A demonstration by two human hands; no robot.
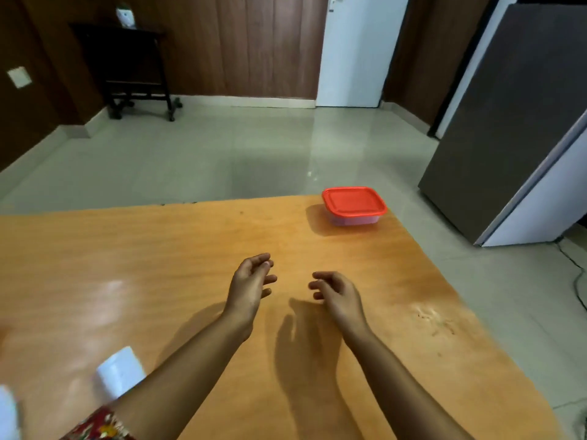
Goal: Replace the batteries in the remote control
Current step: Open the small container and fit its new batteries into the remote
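Both of my hands hover over the middle of the orange wooden table (190, 265), palms turned toward each other with a gap between them. My left hand (251, 285) has its fingers loosely curled and apart, holding nothing. My right hand (336, 293) is likewise empty with fingers spread. A blurred white object (120, 371) lies near the table's front left, partly behind my left forearm; I cannot tell what it is. No remote control or batteries are clearly visible.
A small container with a red lid (354, 204) stands at the table's far right corner. Another white blur (8, 411) shows at the bottom left edge. Beyond the table lie a tiled floor, a grey refrigerator (514, 122) on the right and a dark side table (127, 65).
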